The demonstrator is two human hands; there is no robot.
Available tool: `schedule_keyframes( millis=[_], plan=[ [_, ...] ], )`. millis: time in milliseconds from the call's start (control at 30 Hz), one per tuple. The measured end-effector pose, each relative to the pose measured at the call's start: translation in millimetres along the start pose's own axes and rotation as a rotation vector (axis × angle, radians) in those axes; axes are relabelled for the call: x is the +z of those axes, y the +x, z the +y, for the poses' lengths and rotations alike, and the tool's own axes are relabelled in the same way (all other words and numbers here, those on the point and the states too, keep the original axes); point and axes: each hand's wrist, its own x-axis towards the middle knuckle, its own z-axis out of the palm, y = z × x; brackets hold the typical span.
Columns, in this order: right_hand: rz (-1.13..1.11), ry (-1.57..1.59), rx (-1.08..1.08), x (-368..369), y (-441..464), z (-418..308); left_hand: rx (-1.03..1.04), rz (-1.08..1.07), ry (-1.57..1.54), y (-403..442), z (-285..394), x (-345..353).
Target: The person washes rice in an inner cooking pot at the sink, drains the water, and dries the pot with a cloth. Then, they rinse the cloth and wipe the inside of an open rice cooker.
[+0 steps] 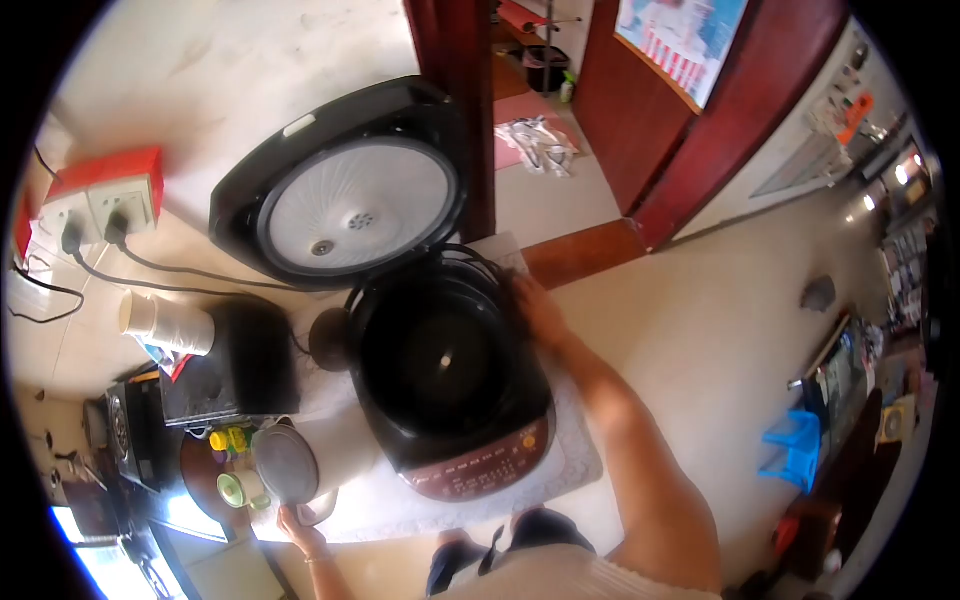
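A black rice cooker point(410, 450) stands on the counter with its lid point(360, 210) raised and its dark inner pot point(440, 350) showing. My right hand point(540, 310) is against the cooker's right side near the hinge; its fingertips are hidden behind the rim. Down at the counter's front, my left hand point(300, 530) is closed at the handle of a white pitcher point(325, 460) with a grey lid. A green-and-white cup point(237, 489) and a yellow-capped bottle point(228, 439) stand left of the pitcher.
Behind the pitcher is a black box-shaped appliance point(240, 360) with stacked paper cups point(165, 323) on it. Cords run from a wall socket point(105, 205) behind the cooker. A doorway opens beyond; a blue stool point(792, 447) stands on the floor at right.
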Motion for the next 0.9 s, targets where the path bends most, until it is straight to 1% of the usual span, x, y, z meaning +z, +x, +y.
schedule_keyframes(
  millis=[100,133,233,267,367,400,500,533,567,600,633,700,733,767,800,867,900],
  plan=[
    [-0.026,0.031,-0.061,7,49,19,0.008,0.060,0.007,-3,-3,-3],
    [-0.132,-0.016,-0.058,10,57,26,-0.061,0.090,-0.072,-10,3,3],
    [-0.034,0.020,-0.002,14,72,30,0.070,0.308,-0.129,-15,18,37],
    [-0.051,0.103,0.113,11,81,28,0.075,0.289,-0.137,-15,20,37],
    [-0.021,0.121,0.155,17,101,32,0.065,0.314,-0.159,-17,21,40],
    [-0.004,0.058,0.188,19,102,33,0.076,0.236,-0.089,-22,34,46],
    [-0.009,0.250,0.317,21,95,37,0.134,0.105,0.031,-27,46,49],
    [0.000,0.205,0.454,21,83,36,0.115,0.094,0.043,-28,49,50],
    [0.013,0.157,0.587,16,66,33,0.066,0.131,0.054,-30,52,53],
    [-0.025,0.240,0.648,1,43,32,0.071,0.104,0.071,-30,52,52],
    [-0.371,0.101,0.765,5,13,44,0.080,0.077,0.086,-29,51,50],
    [-0.448,0.276,0.575,-6,-65,48,0.091,0.018,0.104,-26,45,45],
    [-0.546,0.250,0.545,-25,-92,41,0.079,0.054,0.095,-25,42,44],
    [-0.439,0.508,0.726,-20,-132,52,0.060,0.085,0.084,-25,40,45],
    [-0.320,0.762,0.910,-18,-160,68,0.082,0.065,0.081,-29,43,47],
    [-0.195,0.977,1.135,-79,-143,63,0.134,0.000,0.083,-29,53,50],
    [-0.125,1.089,1.254,-121,-124,46,0.137,0.000,0.082,-30,53,51]
  ],
)
